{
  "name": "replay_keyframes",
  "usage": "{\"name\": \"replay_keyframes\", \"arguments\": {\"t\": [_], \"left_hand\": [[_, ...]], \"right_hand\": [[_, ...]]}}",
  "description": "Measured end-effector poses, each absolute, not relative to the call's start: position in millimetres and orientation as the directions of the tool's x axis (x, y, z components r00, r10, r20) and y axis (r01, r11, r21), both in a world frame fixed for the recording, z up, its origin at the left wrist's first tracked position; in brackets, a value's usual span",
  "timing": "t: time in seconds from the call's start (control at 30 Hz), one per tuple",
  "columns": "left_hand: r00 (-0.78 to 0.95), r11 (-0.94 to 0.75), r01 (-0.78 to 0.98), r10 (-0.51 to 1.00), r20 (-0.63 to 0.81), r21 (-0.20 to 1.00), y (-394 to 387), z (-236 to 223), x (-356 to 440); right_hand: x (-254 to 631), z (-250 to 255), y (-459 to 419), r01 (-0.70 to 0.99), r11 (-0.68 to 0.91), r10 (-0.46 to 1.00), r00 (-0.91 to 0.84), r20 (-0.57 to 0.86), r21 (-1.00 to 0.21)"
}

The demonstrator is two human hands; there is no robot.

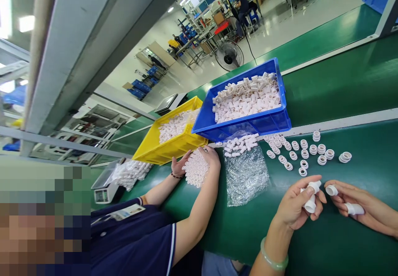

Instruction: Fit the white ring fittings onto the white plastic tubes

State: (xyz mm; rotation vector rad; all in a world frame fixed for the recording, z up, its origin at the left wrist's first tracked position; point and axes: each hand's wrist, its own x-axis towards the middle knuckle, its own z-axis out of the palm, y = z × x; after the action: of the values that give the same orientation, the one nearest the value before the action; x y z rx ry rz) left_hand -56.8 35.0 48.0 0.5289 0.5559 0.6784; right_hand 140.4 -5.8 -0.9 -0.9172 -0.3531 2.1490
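Two white plastic parts sit a small gap apart above the green conveyor belt (342, 234): a short tube (311, 197) clamped in the left hand (295, 207), its long axis tilted up and toward the right hand, and a small white cap (331, 190) pinched at the fingertips of the right hand (363, 207). The cap lies just to the right of the tube's upper end, almost level with it, not touching. A second white piece (354, 209) is tucked lower in the right hand's fingers. Both hands are closed on their parts. Beyond the grip, farther from the wearer, loose white rings (300, 153) are scattered on the belt, well apart from the hands. To the left lies a clear plastic bag (245, 172) spilling tubes, and behind it a blue bin (264, 122) heaped with tubes leans on a yellow bin (168, 149). A co-worker's hands (199, 164) gather a bundle of tubes farther left.
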Motion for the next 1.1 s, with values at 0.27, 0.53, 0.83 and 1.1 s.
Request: {"name": "replay_keyframes", "arguments": {"t": [0.27,0.53,0.83,1.1], "left_hand": [[0.734,0.754,-0.356,0.591,-0.334,0.553,29.2,36.1,-46.8],[0.666,0.717,-0.364,0.647,-0.372,0.595,27.2,32.2,-42.9],[0.570,0.704,-0.248,0.662,-0.487,0.666,25.4,32.4,-34.5],[0.577,0.752,-0.286,0.630,-0.521,0.594,20.3,16.6,-26.4]], "right_hand": [[141.5,-7.4,-5.6,-0.573,-0.657,0.753,-0.466,-0.464,-0.491],[140.4,-2.1,-4.2,-0.585,-0.641,0.767,-0.481,-0.424,-0.497],[141.7,-5.9,-10.3,-0.506,-0.592,0.805,-0.410,-0.430,-0.627],[174.9,-7.4,-0.4,-0.006,-0.274,0.959,-0.082,-0.273,-0.962]]}}
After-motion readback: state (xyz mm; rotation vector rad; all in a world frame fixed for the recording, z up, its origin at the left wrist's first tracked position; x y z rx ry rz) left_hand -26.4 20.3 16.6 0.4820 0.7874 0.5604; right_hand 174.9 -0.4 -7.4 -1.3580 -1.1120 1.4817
